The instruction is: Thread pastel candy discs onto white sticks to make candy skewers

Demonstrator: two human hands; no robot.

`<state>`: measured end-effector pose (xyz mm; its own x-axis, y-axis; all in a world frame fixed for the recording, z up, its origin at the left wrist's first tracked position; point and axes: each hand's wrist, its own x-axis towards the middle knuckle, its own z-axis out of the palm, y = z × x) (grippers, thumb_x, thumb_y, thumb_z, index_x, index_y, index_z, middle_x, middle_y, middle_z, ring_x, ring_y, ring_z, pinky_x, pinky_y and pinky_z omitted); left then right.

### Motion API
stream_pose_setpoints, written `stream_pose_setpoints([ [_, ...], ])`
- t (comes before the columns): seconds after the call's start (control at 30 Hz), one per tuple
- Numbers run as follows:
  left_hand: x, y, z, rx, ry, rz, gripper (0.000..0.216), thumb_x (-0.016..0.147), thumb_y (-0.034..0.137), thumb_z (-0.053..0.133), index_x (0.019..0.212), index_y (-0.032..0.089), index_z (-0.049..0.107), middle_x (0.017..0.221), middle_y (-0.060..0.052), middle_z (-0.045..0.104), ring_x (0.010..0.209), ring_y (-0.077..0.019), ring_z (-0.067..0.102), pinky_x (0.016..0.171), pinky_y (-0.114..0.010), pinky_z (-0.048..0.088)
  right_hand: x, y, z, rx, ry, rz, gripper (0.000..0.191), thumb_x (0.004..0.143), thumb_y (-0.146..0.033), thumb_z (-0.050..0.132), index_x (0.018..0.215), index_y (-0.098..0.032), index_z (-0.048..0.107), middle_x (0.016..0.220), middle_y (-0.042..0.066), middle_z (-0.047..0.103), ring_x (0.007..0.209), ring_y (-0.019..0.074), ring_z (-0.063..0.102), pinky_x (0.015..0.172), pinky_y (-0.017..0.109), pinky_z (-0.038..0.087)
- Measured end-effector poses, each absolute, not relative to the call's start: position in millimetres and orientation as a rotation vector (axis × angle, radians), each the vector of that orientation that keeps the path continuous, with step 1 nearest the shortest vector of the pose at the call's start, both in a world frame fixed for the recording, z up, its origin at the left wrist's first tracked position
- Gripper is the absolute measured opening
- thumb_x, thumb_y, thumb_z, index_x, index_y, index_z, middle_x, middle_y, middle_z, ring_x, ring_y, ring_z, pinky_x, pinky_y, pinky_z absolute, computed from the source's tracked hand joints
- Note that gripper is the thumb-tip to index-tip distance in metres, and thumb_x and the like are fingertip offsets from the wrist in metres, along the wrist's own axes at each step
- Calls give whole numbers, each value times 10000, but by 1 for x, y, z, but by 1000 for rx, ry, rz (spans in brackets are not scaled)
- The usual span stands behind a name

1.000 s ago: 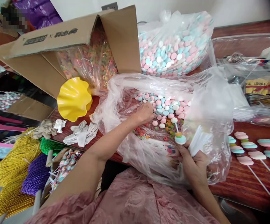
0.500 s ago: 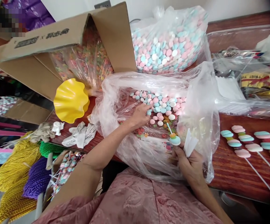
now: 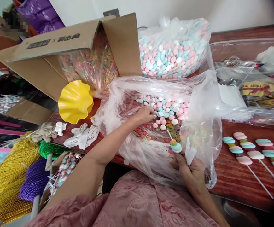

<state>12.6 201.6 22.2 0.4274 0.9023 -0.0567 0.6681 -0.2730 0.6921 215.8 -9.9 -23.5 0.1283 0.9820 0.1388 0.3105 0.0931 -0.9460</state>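
Note:
At the left edge of a heap of pink, blue and white candies [image 3: 166, 108] is my left hand [image 3: 145, 115], fingers bent down and drawn together. Blue candy shows by its fingertips; whether they pinch a piece is hidden. My right hand [image 3: 191, 170] is closed around a candy skewer [image 3: 176, 146], a thin white stick with a blue-and-white candy and an orange gummy ring threaded on, its bare tip pointing up. White paper-like strips [image 3: 190, 153] also stick out of that hand. Small gummy rings [image 3: 143, 132] lie below the heap, inside a spread clear plastic bag [image 3: 118, 85].
Finished candy skewers [image 3: 245, 160] lie on the wooden table [image 3: 231, 179] at right. Behind stand a full candy bag [image 3: 174, 50] and a cardboard box [image 3: 127, 44] holding bagged gummies. A yellow wavy bowl [image 3: 75, 101], gloves [image 3: 83, 137] and cord bundles [image 3: 11, 167] are at left.
The view has shifted slightly, so the background sits a little lower. My left hand stays at the heap's edge, its fingers drawn in slightly. My right hand still holds the skewer, a little lower.

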Motion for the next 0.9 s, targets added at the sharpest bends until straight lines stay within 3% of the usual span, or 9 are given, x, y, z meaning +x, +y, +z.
stream_pose_setpoints([
  [0.2,16,186,8,2245,1369,558,192,726,122,632,856,163,767,830,-56,666,910,-226,558,875,-362,456,221,-8,-29,-1431,-1380,814,206,951,-353,603,891,-187,709,596,-40,505,522,129,449,509,257,396],
  [0.3,17,178,17,2122,1285,659,289,723,131,665,991,167,765,899,-39,680,874,-193,569,873,-352,472,219,-5,-29,-1424,-1385,812,207,959,-354,590,914,-191,709,594,-42,512,522,127,453,512,255,403],
  [0.37,15,167,29,1871,1183,771,325,714,204,734,1035,165,764,911,-27,665,792,-158,575,792,-325,497,219,-3,-27,-1423,-1382,812,216,962,-359,585,878,-195,698,593,-39,517,520,125,450,504,252,399],
  [0.53,-2,123,51,1263,919,909,371,578,295,918,886,148,771,857,-13,656,696,-109,593,633,-261,517,216,-2,-14,-1400,-1431,818,256,973,-345,568,772,-204,641,563,-43,499,484,115,445,478,245,378],
  [0.77,-10,87,40,1033,885,1156,370,563,270,947,875,182,768,873,-12,739,738,-117,656,676,-249,551,200,-2,5,-1266,-1761,709,233,950,-221,527,717,-220,540,618,-32,531,539,120,499,548,239,408],
  [0.9,-10,83,34,1081,859,1285,343,558,225,950,865,212,796,917,-13,741,841,-131,667,774,-257,554,196,-3,11,-1273,-1803,660,225,944,-187,506,723,-224,531,605,-39,503,526,119,496,547,231,407],
])
